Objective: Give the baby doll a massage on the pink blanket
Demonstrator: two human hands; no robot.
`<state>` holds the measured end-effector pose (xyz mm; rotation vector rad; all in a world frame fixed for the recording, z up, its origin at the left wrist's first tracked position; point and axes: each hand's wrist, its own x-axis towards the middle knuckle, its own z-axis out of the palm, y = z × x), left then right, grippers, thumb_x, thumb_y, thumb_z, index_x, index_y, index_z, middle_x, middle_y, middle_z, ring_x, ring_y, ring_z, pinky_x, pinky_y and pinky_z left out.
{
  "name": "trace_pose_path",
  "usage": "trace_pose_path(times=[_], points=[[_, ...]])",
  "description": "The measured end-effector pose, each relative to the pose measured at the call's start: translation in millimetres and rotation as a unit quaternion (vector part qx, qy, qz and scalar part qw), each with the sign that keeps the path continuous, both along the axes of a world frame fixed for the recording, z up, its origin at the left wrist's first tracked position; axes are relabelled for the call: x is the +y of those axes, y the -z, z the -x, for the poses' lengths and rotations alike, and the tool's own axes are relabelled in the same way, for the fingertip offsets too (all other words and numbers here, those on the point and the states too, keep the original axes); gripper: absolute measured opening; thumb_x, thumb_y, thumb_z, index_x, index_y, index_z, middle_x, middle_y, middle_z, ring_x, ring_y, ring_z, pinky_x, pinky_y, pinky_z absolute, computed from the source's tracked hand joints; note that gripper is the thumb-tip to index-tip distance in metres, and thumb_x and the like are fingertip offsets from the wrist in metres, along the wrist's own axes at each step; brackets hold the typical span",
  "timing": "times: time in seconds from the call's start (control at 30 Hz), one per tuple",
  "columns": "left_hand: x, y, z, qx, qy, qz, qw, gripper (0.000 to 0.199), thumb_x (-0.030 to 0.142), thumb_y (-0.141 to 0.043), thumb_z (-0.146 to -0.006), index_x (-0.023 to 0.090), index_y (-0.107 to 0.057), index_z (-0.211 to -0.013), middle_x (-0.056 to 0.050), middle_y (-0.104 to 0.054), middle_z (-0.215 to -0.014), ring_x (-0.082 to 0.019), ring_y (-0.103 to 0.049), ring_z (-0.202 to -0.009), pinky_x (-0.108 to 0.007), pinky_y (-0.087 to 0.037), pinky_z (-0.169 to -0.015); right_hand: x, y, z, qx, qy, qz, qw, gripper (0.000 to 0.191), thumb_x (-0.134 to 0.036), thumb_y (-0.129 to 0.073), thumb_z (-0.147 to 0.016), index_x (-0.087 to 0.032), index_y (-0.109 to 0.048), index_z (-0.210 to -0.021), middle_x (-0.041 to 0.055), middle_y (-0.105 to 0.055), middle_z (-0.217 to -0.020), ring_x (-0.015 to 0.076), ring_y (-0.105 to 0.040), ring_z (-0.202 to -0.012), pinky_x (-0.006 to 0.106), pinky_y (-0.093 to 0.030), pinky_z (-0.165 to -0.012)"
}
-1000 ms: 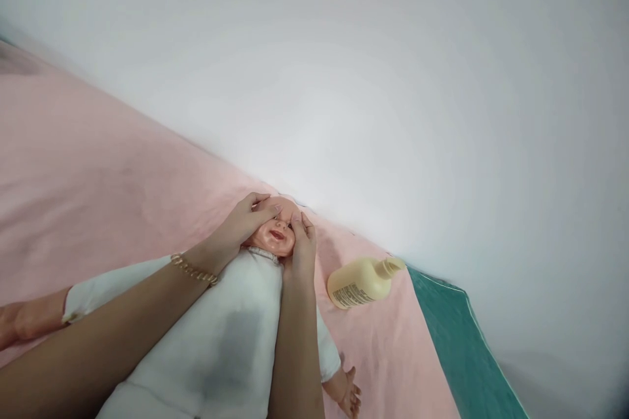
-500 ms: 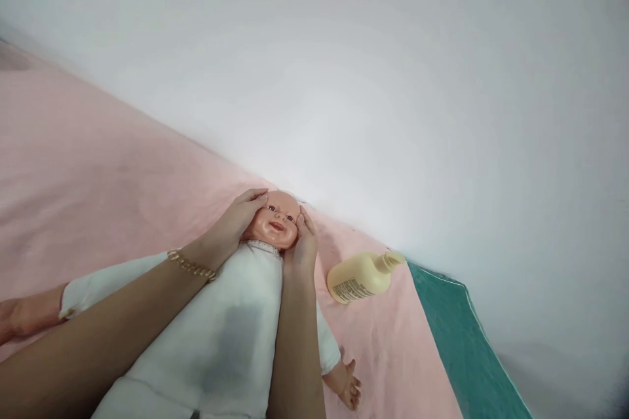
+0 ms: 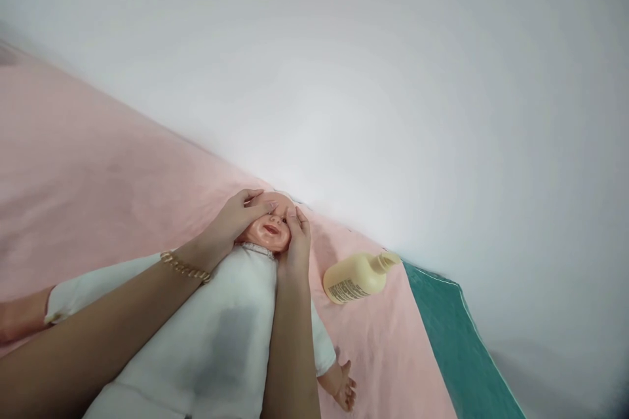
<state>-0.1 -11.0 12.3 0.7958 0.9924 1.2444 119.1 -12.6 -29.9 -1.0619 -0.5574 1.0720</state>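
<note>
A baby doll in a white suit (image 3: 216, 334) lies on its back on a pink cloth (image 3: 98, 177). My left hand (image 3: 233, 219) rests on the left side of the doll's head (image 3: 269, 231), its thumb across the forehead and eye. My right hand (image 3: 293, 242) presses the other cheek, fingertips near the eye. A gold bracelet (image 3: 184, 267) circles my left wrist. The doll's bare hand (image 3: 344, 391) sticks out at the lower right. Both hands touch the face with fingers spread.
A cream lotion bottle (image 3: 356, 277) lies on its side on the pink cloth to the right of the doll's head. A teal sheet (image 3: 457, 347) shows beyond the cloth's right edge. A white wall (image 3: 393, 78) rises behind.
My thumbs slid off the doll's eyes out to its cheeks, then came back in over the forehead and eyes. The view shifted slightly.
</note>
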Motion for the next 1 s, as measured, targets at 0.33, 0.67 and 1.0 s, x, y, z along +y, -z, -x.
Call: trace_pose_path(times=[0.33,0.67,1.0], points=[[2,2.8,-1,0.008,-0.008,-0.003,1.0,0.055,0.039,-0.081,-0.063,0.015,-0.061,-0.109,-0.01,-0.066,-0.114,-0.028,-0.066,-0.101,-0.031,-0.054,-0.077,-4,-12.0,1,0.024,0.011,0.044,0.999,0.054,-0.035,-0.079,-0.07,-0.022,-0.056,-0.118,0.0074,-0.067,-0.12,0.0219,-0.07,-0.101,0.041,-0.058,-0.092],[-2,-3.1,-4,-0.069,-0.016,0.021,0.997,0.038,0.038,-0.073,-0.075,0.016,-0.065,-0.106,-0.009,-0.069,-0.106,-0.023,-0.068,-0.092,-0.028,-0.055,-0.072,3,-1.2,0,0.042,0.022,-0.005,0.999,0.035,-0.032,-0.067,-0.078,-0.022,-0.066,-0.111,0.0044,-0.074,-0.107,0.0206,-0.071,-0.095,0.042,-0.057,-0.092],[-3,0.5,-4,-0.078,-0.011,-0.008,0.997,0.037,0.046,-0.071,-0.079,0.014,-0.066,-0.099,-0.009,-0.07,-0.1,-0.026,-0.068,-0.092,-0.03,-0.056,-0.072,8,11.9,-6,-0.02,0.0,-0.029,0.999,0.047,-0.046,-0.058,-0.086,-0.02,-0.061,-0.125,0.0087,-0.069,-0.121,0.0215,-0.067,-0.109,0.044,-0.054,-0.097]])
